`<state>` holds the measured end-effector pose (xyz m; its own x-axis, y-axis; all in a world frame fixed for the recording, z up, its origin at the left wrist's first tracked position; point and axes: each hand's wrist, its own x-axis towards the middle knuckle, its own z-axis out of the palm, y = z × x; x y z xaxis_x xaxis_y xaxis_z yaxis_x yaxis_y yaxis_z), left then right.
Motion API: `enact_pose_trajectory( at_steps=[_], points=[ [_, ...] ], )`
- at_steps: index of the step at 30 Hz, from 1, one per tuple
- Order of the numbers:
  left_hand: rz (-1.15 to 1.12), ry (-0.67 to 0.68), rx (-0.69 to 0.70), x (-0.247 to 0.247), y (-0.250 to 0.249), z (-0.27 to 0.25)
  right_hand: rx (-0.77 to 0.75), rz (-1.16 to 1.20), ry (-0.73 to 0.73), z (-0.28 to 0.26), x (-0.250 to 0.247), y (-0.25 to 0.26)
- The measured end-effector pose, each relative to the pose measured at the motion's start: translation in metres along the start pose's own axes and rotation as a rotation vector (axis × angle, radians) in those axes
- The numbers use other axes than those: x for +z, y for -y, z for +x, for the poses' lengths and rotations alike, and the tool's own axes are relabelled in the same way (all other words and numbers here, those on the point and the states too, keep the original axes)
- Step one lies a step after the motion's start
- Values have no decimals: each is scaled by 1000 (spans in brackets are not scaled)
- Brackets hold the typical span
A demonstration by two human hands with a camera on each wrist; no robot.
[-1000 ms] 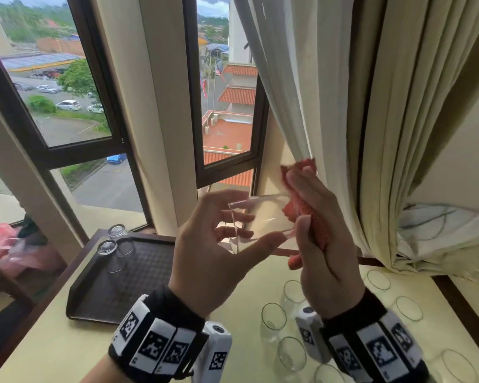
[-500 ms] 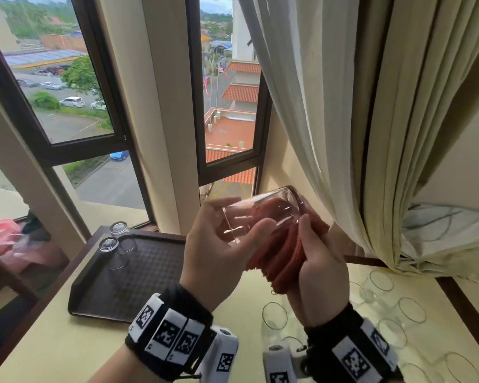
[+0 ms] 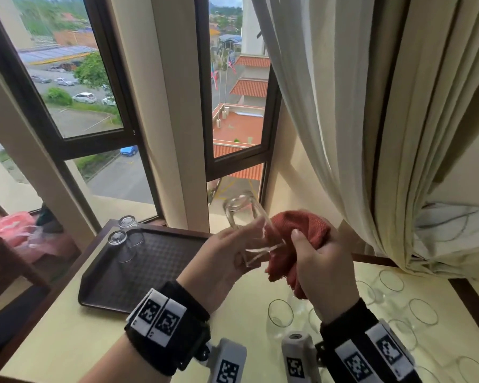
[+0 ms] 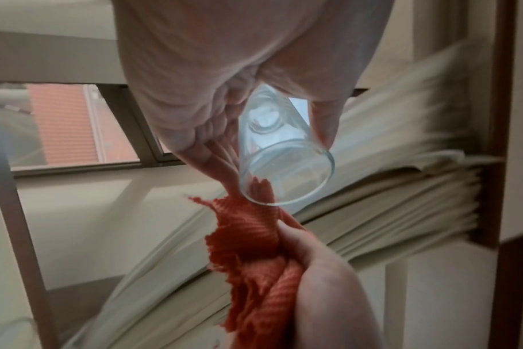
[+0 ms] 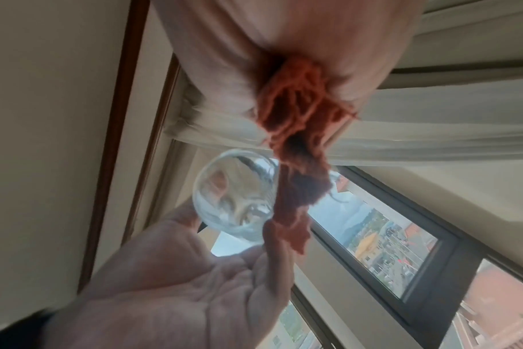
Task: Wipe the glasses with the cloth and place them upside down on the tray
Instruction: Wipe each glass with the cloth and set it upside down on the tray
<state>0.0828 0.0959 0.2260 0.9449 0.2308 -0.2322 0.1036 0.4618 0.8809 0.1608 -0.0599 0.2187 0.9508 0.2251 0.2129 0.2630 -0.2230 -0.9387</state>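
My left hand (image 3: 233, 258) grips a clear glass (image 3: 242, 217) above the table, its base tilted up toward the window and its mouth toward me. The same glass (image 4: 281, 155) shows its open rim in the left wrist view, and the glass (image 5: 233, 196) appears again in the right wrist view. My right hand (image 3: 315, 261) clutches a bunched red cloth (image 3: 296, 239) just right of the glass; the cloth (image 4: 254, 255) is outside the glass, touching near its rim. Two glasses (image 3: 122, 241) stand upside down at the far left of the dark tray (image 3: 155, 272).
Several upright glasses (image 3: 280, 313) crowd the cream table (image 3: 67, 341) at lower right, beneath my right wrist. A curtain (image 3: 357, 134) hangs close behind my right hand. Windows (image 3: 75, 92) run along the back, and a dark wooden edge borders the table at left.
The cloth has come out from around the glass. My left hand has turned the glass base-up and lowered it, and my right hand now holds the cloth bunched beside it.
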Motion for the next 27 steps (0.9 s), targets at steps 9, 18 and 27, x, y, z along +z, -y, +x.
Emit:
enact_pose_trajectory(
  at_steps=[9, 18, 27],
  points=[
    [-487, 41, -82, 1, -20, -7, -614, -81, -158, -38, 21, 35],
    [-324, 85, 106, -2, -24, -12, -645, -413, 271, -43, 32, 44],
    [100, 117, 195, -11, -29, -4, -301, -151, 495, -26, 31, 51]
  ],
)
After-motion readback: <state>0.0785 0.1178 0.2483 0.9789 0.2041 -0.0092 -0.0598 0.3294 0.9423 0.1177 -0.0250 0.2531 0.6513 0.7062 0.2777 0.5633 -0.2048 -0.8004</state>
